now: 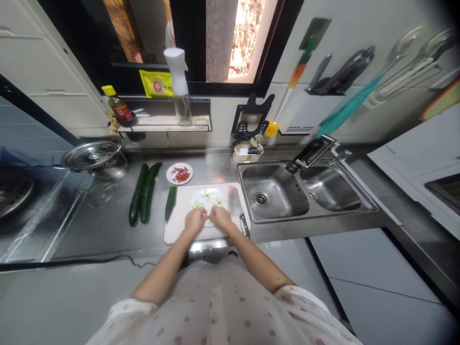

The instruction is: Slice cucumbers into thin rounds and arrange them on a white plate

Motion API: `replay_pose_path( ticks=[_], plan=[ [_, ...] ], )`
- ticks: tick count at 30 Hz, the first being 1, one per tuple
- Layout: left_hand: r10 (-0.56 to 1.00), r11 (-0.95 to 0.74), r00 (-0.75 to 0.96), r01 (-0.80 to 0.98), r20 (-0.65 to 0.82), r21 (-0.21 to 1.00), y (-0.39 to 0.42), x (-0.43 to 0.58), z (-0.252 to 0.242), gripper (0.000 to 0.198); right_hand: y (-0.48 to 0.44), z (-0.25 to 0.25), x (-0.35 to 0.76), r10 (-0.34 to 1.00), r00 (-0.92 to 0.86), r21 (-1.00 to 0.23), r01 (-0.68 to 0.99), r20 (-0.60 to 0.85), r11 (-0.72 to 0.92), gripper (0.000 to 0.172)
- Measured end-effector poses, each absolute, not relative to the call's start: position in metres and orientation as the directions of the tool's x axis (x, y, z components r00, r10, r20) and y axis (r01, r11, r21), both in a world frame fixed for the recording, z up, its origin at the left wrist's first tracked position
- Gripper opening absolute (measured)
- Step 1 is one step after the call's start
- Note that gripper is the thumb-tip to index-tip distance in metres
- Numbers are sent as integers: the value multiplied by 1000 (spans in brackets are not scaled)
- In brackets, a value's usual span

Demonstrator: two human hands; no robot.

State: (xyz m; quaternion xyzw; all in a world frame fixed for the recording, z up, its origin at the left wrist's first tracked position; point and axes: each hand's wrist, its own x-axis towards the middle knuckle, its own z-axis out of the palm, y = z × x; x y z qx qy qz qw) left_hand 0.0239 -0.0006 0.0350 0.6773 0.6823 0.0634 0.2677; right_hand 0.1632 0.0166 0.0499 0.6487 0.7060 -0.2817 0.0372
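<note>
My left hand [196,220] and my right hand [220,218] meet over the near part of a white plate [207,192]. Their fingertips are pinched together on a small pale piece that looks like a cucumber slice, mostly hidden by the fingers. Thin pale-green cucumber slices [206,194] lie in small fanned groups around the plate. Under the plate is a white cutting board [176,232]. A cut length of cucumber [170,203] rests at the board's left side. On the right side lies a knife with a broad blade and black handle [245,225], close to my right wrist.
Two whole cucumbers [146,191] lie left of the board. Behind it stands a small plate [168,173] of chopped red bits. A lidded steel pot [95,158] is at the far left. The double sink [276,191] borders the board's right. A shelf [161,125] holds bottles.
</note>
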Motion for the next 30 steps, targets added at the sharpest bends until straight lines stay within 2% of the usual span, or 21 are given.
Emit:
replay_pose_path(
  ticks=[17, 30],
  plan=[
    [969, 51, 59, 901, -238, 431, 0, 23, 38, 18, 20, 55, 167, 897, -151, -327, 945, -416, 8, 18],
    [963, 47, 74, 901, -261, 430, 0, 28, 37, 16, 19, 51, 167, 891, -160, -324, 946, -424, 16, 16]
  ],
)
